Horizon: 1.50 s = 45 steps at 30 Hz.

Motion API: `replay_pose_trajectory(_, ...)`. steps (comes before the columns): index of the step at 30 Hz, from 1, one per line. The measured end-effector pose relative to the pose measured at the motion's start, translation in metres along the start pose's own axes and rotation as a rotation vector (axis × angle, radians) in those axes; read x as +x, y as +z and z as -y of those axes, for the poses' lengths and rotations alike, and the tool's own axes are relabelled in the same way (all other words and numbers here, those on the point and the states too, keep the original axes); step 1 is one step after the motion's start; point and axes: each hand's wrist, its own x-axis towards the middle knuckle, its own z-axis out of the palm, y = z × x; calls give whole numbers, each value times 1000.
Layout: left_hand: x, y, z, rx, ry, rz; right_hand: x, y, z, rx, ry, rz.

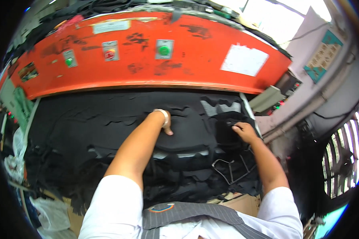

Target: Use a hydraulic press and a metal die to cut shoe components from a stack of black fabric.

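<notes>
A wide black sheet of fabric-like material (79, 115), cut through with slits and openings, lies in front of me below the orange machine. My left hand (167, 124), with a pale band at the wrist, rests at the middle of it. Its thumb points down toward me, while the other fingers are hidden. Farther right, my right hand (244, 130) is closed, thumb against fingers, at the edge of a darker black piece (226, 133). Grey patches (223, 107) show through openings just beyond that hand. Torn-looking black strips (187, 177) hang along the near edge.
An orange machine beam (147, 73) with green and red push buttons spans the far side. Beyond the right edge are a grey box (267, 98) and wall pipes (307, 113). Plastic bags (52, 215) hang at the left, and cardboard (241, 205) lies near my body.
</notes>
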Motion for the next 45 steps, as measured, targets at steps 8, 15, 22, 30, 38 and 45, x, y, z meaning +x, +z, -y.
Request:
replay_pose_trajectory(8,-15,6,-8,-175,-31,-145,-26,-97,-80,241,188,-1037)
replay_pose_trajectory(15,-9,21,-14,23,-7,-331,-18,-135,-88,856,259,-700)
replay_pose_trajectory(22,-74,66,-21,27,110,-708,54,33,8,-74,-7,96)
replay_pose_trajectory(30,-231,63,58,-292,220,-539,36,42,2,-318,-203,51)
replay_pose_trajectory(38,-206,53,166,-396,70,-267,44,57,9,-306,-260,-46)
replay_pose_trajectory(45,-81,47,189,-164,-142,-81,43,56,19,-187,27,86)
